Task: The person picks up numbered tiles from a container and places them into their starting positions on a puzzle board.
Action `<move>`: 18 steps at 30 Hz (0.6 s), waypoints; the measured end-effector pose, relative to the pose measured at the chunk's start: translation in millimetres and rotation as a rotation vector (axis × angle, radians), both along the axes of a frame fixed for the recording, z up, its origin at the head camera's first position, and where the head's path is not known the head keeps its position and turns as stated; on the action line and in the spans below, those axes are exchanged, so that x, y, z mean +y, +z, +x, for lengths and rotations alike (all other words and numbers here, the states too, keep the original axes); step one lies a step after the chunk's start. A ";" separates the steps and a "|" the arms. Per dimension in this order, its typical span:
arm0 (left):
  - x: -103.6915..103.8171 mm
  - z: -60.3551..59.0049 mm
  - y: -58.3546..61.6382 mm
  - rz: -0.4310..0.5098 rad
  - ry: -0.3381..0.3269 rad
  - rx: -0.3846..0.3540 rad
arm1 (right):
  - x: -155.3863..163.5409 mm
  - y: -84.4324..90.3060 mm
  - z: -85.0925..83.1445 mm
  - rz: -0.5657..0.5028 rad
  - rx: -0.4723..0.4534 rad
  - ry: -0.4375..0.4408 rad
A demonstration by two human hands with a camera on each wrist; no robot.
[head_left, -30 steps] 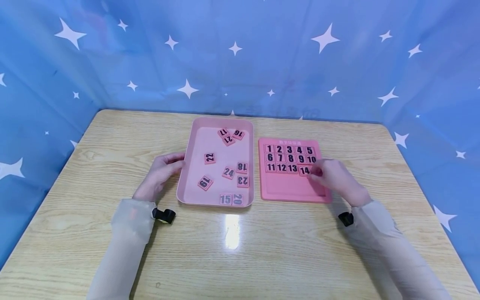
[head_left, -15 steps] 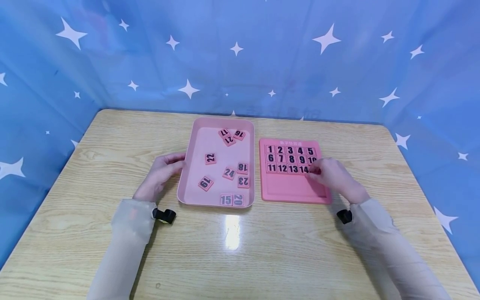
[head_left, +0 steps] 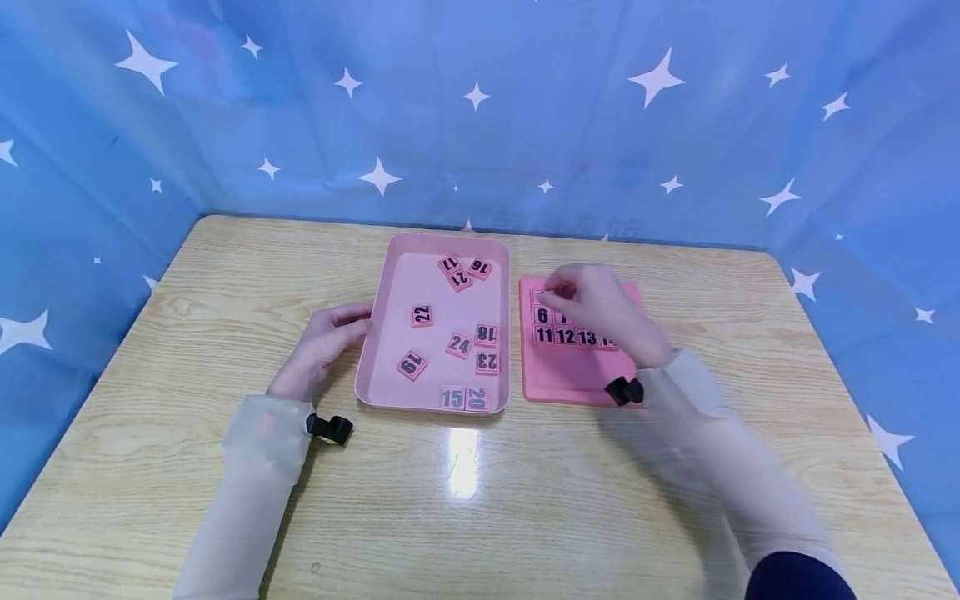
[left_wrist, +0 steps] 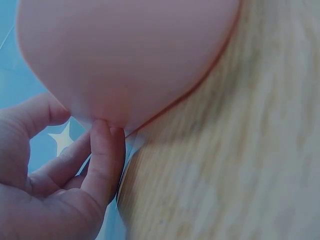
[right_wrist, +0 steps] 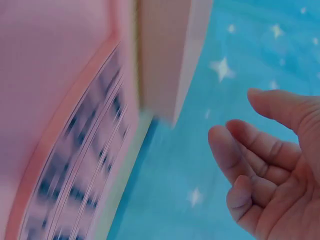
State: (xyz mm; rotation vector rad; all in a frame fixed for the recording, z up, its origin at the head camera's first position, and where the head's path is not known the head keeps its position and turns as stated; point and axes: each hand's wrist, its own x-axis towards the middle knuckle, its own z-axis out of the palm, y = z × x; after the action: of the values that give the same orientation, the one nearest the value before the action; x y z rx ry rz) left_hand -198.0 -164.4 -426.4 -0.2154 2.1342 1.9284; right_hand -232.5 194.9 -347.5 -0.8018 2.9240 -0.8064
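Note:
My left hand [head_left: 318, 346] rests at the left side of a pink tray [head_left: 362, 367], thumb and fingertips touching its outer wall. In the left wrist view, the left hand [left_wrist: 65, 165] meets the tray wall [left_wrist: 135, 60] from below. Numbered tiles lie in the tray, among them tile 22 [head_left: 422, 315], tile 24 [head_left: 459, 345] and tile 19 [head_left: 412, 365]. My right hand [head_left: 596, 304] hovers over the pink number puzzle board [head_left: 570, 375], covering much of its upper rows. Nothing shows between the right hand's [right_wrist: 270, 160] parted thumb and fingers.
The tray and board stand side by side on a wooden table [head_left: 420, 517]. Tiles 15 [head_left: 452, 398] and 20 [head_left: 477, 399] lie at the tray's near end. Behind the table hangs a blue star-patterned cloth [head_left: 420, 108].
Tile 14 has straightened into line beside 13. My right hand has since left it, moving left and away from me across the board's upper rows. The left hand stays at the tray.

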 end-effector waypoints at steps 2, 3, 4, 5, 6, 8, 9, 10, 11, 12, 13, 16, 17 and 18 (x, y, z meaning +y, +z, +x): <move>0.3 -0.7 -0.6 -0.008 0.004 0.003 | -16.8 0.1 -0.2 -0.021 -0.007 0.037; 0.4 -1.2 -1.1 -0.012 0.007 0.006 | -24.3 -0.3 0.0 -0.033 -0.012 0.058; 0.3 -1.7 -1.6 -0.014 0.010 0.009 | -31.2 -0.9 0.4 -0.047 -0.019 0.082; 0.5 -1.8 -1.8 -0.015 0.013 0.011 | -37.7 -1.8 1.1 -0.053 -0.030 0.098; 0.6 -2.1 -2.2 -0.016 0.016 0.014 | -43.1 -3.0 1.3 -0.058 -0.049 0.112; 0.4 -2.2 -2.5 -0.014 0.021 0.012 | -52.5 -5.9 2.3 -0.063 -0.067 0.145; 0.2 -2.2 -2.5 -0.013 0.020 0.008 | -56.6 -8.0 2.7 -0.058 -0.074 0.156; 0.1 -2.1 -2.3 -0.011 0.020 0.003 | -60.0 -10.0 3.4 -0.053 -0.079 0.167; 0.1 -1.9 -1.9 -0.009 0.018 -0.003 | -62.9 -12.2 4.1 -0.047 -0.086 0.173; 0.0 -1.7 -1.4 -0.008 0.017 -0.007 | -65.2 -14.2 5.0 -0.043 -0.098 0.177; -0.2 -1.7 -1.0 -0.007 0.015 -0.009 | -67.2 -16.4 5.9 -0.041 -0.110 0.181; -0.1 -1.3 0.3 -0.005 0.012 -0.017 | -70.9 -22.3 8.8 -0.045 -0.152 0.189; -0.2 -1.3 0.5 -0.004 0.012 -0.018 | -72.0 -24.1 9.9 -0.046 -0.165 0.194; -0.2 -1.3 0.5 -0.005 0.013 -0.018 | -72.9 -25.3 11.4 -0.045 -0.175 0.203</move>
State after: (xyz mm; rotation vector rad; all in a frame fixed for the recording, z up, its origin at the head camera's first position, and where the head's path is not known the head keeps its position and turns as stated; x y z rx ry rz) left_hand -199.3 -164.7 -425.9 -0.2473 2.1309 1.9211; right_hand -221.1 122.0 -372.8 -0.9598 2.6299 -0.8786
